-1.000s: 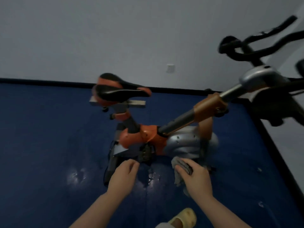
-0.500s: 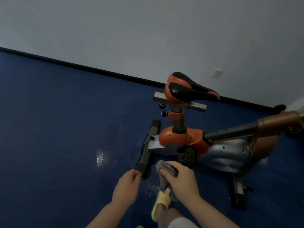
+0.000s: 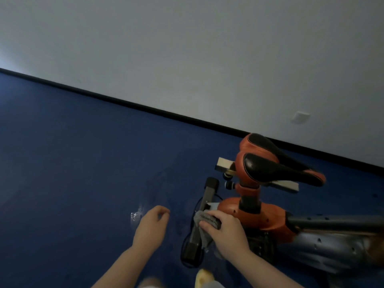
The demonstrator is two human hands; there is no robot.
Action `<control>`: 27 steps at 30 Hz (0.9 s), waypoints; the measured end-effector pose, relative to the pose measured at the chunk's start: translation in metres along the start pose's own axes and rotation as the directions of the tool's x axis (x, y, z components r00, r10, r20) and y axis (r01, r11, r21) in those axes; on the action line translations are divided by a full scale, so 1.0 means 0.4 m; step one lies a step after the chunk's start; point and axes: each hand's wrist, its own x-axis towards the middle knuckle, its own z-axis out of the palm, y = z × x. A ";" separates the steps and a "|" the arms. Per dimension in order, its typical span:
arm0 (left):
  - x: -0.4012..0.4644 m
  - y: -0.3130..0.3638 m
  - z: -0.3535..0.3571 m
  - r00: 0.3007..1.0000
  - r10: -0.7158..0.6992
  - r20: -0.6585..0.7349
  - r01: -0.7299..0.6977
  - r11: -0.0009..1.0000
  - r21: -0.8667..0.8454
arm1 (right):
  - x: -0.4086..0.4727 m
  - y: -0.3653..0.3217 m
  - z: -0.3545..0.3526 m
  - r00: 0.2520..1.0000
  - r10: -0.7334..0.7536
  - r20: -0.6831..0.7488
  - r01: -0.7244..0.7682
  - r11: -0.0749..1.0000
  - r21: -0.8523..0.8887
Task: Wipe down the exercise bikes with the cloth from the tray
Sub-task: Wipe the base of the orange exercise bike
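The fingers (image 3: pixel 212 215) of the right hand (image 3: pixel 226 231) are curled over a bunched grey cloth (image 3: pixel 204 227), thumb underneath, clamping it against the dark rear base bar (image 3: pixel 202 217) of the exercise bike (image 3: pixel 259 217); a loose fold of the cloth hangs down toward 6 o'clock beside the bar. At 9 o'clock from that hand, apart from the bike, the left hand (image 3: pixel 150 227) hovers over the floor with its fingers (image 3: pixel 162 210) loosely curled and holding nothing. Both bare forearms run in from the bottom edge.

The bike's base bar lies on the blue floor (image 3: pixel 72 173), pointing from about 12 to 6 o'clock, with a thin black cable looping around it. At 3 o'clock from the right hand sits the orange frame housing, and a dark post rises from it to the orange-and-black saddle (image 3: pixel 274 163) at about 1 o'clock. A grey tube and a silver cover extend toward 3 o'clock and out of view.

A small shiny patch marks the floor just at 10 o'clock from the left hand. A yellow slipper (image 3: pixel 204 277) peeks in at 6 o'clock. A black skirting strip divides the floor from the pale wall (image 3: pixel 187 48), which carries a white plate (image 3: pixel 300 117) at 2 o'clock
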 end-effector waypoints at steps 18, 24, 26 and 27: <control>0.694 0.070 -0.333 0.977 0.089 0.195 -0.116 0.984 0.134 | 0.600 -0.311 0.190 0.980 0.133 -0.148 -0.126 0.991 0.051; 0.928 0.161 -0.419 0.952 0.146 0.267 -0.200 0.962 0.186 | 0.752 -0.400 0.208 0.942 0.206 -0.265 -0.177 0.976 0.128; 0.964 0.195 -0.387 0.925 0.176 0.336 -0.241 0.957 0.160 | 0.778 -0.389 0.185 0.923 0.253 -0.289 -0.223 0.966 0.132; 0.981 0.217 -0.365 0.909 0.198 0.366 -0.266 0.953 0.145 | 0.794 -0.380 0.168 0.906 0.283 -0.314 -0.251 0.958 0.138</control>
